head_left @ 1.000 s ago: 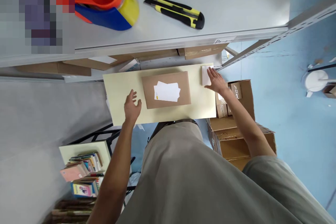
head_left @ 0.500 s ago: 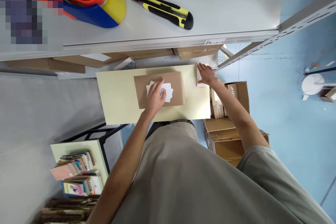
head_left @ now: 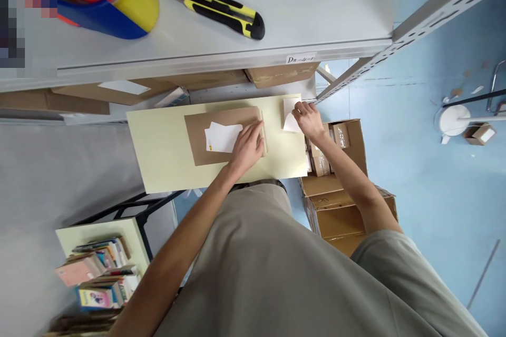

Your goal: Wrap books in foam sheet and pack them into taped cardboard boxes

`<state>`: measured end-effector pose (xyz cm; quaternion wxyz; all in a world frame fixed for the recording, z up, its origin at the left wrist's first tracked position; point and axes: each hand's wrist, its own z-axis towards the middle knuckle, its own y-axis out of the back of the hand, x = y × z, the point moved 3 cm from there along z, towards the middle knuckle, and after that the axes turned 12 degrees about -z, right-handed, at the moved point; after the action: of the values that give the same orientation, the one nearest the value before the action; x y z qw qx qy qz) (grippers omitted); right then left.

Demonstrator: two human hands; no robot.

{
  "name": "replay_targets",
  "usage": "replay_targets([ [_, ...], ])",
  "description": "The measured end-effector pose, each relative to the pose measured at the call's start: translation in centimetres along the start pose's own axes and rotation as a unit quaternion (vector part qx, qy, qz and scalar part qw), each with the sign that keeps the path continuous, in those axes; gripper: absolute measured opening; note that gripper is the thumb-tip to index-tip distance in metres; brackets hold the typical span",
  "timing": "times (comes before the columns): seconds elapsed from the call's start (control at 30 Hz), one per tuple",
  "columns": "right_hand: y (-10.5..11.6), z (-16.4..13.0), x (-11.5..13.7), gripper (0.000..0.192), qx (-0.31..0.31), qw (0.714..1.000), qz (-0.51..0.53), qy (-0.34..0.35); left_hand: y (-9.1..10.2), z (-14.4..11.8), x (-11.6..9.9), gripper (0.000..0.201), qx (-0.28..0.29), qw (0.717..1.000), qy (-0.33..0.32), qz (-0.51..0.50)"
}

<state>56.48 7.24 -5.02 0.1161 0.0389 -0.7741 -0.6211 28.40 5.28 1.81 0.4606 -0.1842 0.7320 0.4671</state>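
A flat brown cardboard package (head_left: 193, 139) lies on the pale yellow tabletop (head_left: 158, 168). White slips of paper (head_left: 221, 138) lie spread on the package. My left hand (head_left: 248, 146) rests on the package's right part with its fingers stretched out, partly over the slips' right end. At the table's right end lies white paper (head_left: 290, 110), a sheet or a small stack. My right hand (head_left: 309, 120) has its fingers closed at the paper's right side, and the sheet's lower corner curls up. The fingertips are partly hidden.
A grey shelf (head_left: 316, 5) spans the top, holding a yellow-black utility knife (head_left: 221, 13) and a tape dispenser (head_left: 106, 0). Cardboard boxes (head_left: 343, 142) stand right of the table. Books (head_left: 103, 268) sit on a lower table at left. A perforated shelf post (head_left: 427, 13) rises at upper right.
My left hand has slid right across the package, uncovering more of the white slips. My right hand has gone from lying flat on the paper to closed fingers, and the sheet has curled.
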Motion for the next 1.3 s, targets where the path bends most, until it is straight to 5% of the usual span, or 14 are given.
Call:
replay_targets([
  [0.23,-0.7,-1.3,0.7,0.063,-0.014,0.997,0.071,-0.038,-4.8,2.3,-2.1,0.060,0.066,0.998,-0.017,0.013],
  [0.4,-3.0,-0.7,1.5,0.088,0.085,0.993,0.080,0.015,-6.1,1.8,-2.5,0.060,0.098,0.994,-0.035,0.031],
  [0.6,-2.1,-1.0,2.1,0.053,0.146,0.989,0.002,0.001,-6.1,1.2,-2.9,0.059,0.147,0.984,-0.025,0.093],
  [0.83,0.5,-0.1,1.8,0.046,0.199,0.980,-0.028,-0.006,-6.1,1.9,-3.9,0.054,0.205,0.970,-0.020,0.132],
  [0.93,2.6,1.4,1.0,0.046,0.177,0.982,-0.039,-0.052,-6.5,3.4,-3.9,0.054,0.226,0.962,-0.016,0.150],
  [1.13,7.8,5.9,-0.5,0.046,0.035,0.996,-0.058,-0.065,-7.8,9.6,-2.6,0.061,0.272,0.937,0.042,0.217],
  [1.3,8.7,8.5,-0.8,0.043,0.022,0.995,-0.066,-0.065,-8.3,13.3,-0.6,0.071,0.292,0.924,0.099,0.226],
])
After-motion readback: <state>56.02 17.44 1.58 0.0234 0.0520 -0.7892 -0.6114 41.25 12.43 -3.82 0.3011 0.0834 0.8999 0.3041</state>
